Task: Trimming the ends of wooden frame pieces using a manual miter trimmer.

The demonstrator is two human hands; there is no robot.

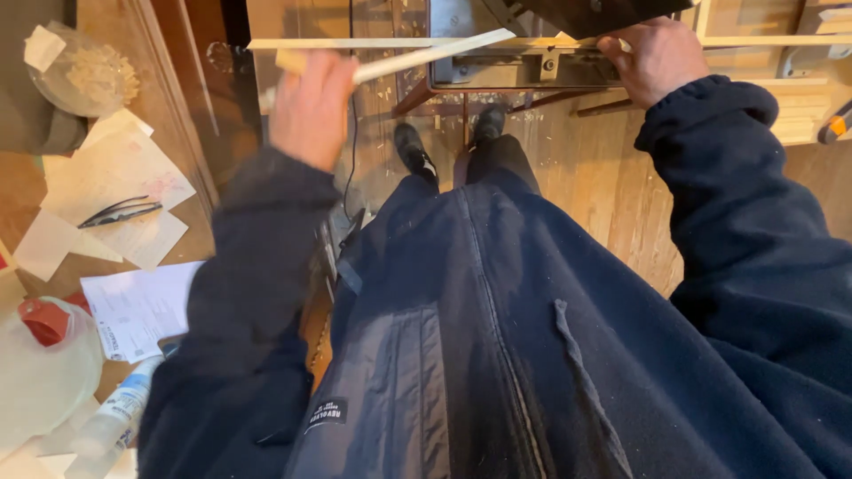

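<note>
Head camera first, and the only view we have: we look straight down our own dark jacket and trousers to two black shoes (448, 140) on a plank floor (612, 186) littered with pale chips.

Our left hand (312, 108) is raised and blurred, fingers curled shut around one end of a thin pale wooden strip (426, 55). The strip slants up and to the right from the fist toward the machine, so we judge it is held by its end to leave the rest of its length free over the work. The left forearm rises steeply from the lower left, sleeve bunched at the wrist.

Our right hand (655, 58) rests at the right end of a dark metal machine (524, 66) on reddish legs, fingers bent over its upper edge beneath a black slanting part; the fingertips are hidden, so we cannot tell how tightly they grip. It looks like a steadying hold. The right arm comes in from the lower right, elbow bent, sleeve reaching the wrist. A long pale rail (745, 41) runs level across the machine behind both hands.

Left of us, a table holds loose papers (133, 173), dark pliers (118, 211), a clear bowl of shavings (84, 75) and a translucent jug with a red cap (44, 355).
</note>
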